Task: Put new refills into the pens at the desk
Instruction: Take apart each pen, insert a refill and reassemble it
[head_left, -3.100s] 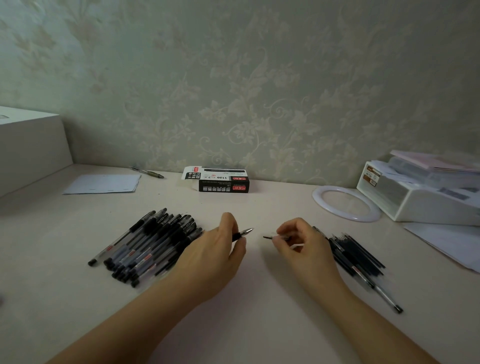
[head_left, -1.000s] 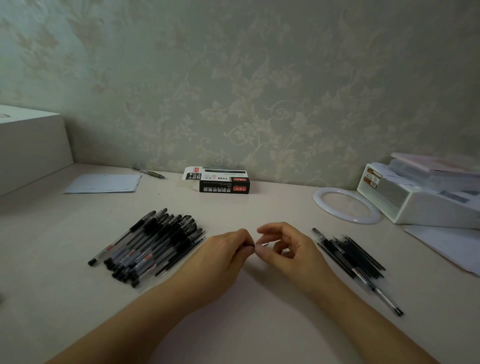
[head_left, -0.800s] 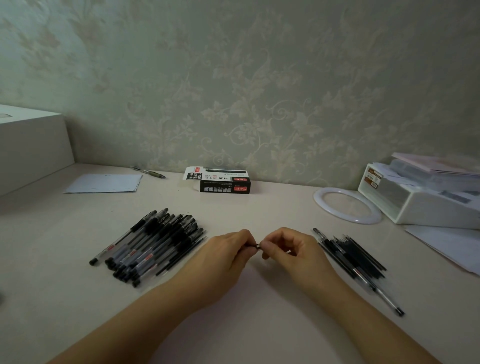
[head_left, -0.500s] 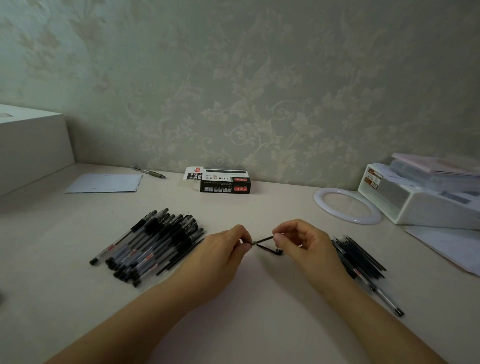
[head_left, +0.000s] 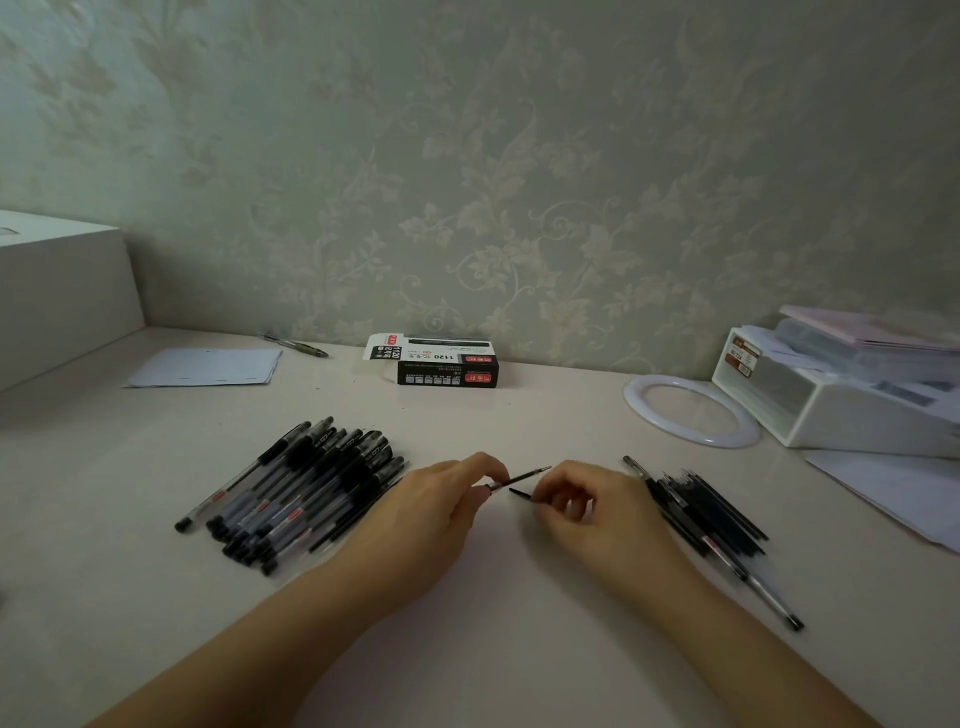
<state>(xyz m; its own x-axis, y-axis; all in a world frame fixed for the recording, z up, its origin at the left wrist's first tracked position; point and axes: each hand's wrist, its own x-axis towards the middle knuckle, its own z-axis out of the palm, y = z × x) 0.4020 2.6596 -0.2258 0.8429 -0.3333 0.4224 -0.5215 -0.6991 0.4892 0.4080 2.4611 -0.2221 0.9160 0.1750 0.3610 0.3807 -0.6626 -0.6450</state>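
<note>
Black refill (head_left: 521, 477) in left hand (head_left: 431, 519)

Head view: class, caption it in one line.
Left hand holds a refill; right hand pinches a small black piece.

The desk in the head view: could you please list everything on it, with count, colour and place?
pens: a pile, too many to count, black and clear, left of the hands
refills: a pile with at least one pen in it, black, right of the hands
box: one, black and white, back centre by the wall
ring: one, white, back right
organiser: one, white, far right
paper: one sheet, pale, back left
lone pen: one, dark, behind the paper
left hand: pinches a thin black refill
right hand: pinches a short black piece
</note>
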